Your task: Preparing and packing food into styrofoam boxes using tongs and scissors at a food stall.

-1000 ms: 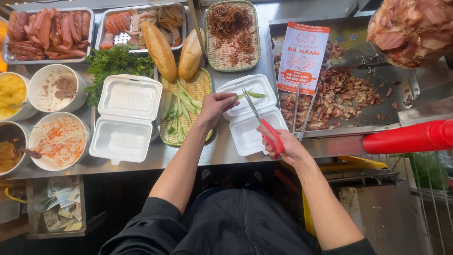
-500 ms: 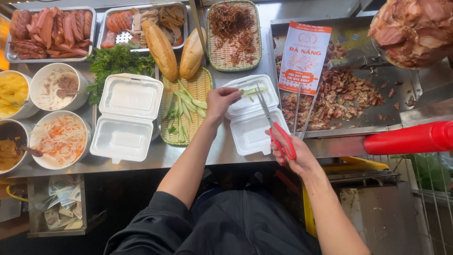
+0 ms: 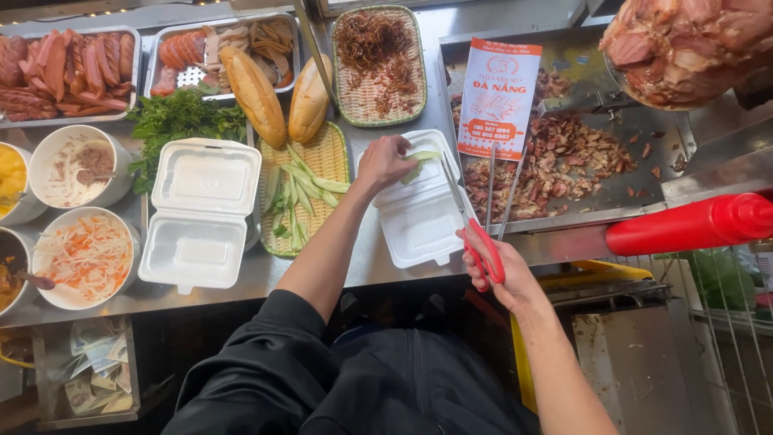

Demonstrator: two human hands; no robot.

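My left hand (image 3: 385, 161) holds pale green cucumber slices (image 3: 420, 158) over the far half of an open white foam box (image 3: 419, 219) on the steel counter. My right hand (image 3: 499, 278) grips the red handle of metal tongs (image 3: 475, 205), whose tips point away over the box's right edge towards the tray of chopped meat (image 3: 564, 161). More cucumber strips (image 3: 299, 189) lie on a woven tray left of the box.
A second open foam box (image 3: 197, 213) lies to the left. Two baguettes (image 3: 278, 98), herbs (image 3: 181, 121), bowls of shredded carrot (image 3: 84, 256) and sauces, sausage trays, a basket of fried shreds (image 3: 378, 60), a red squeeze bottle (image 3: 684, 225) and a meat spit (image 3: 692, 44) surround it.
My left hand has brought the cucumber further over the box's far half. My right hand with the tongs has drawn back slightly towards me and to the right.
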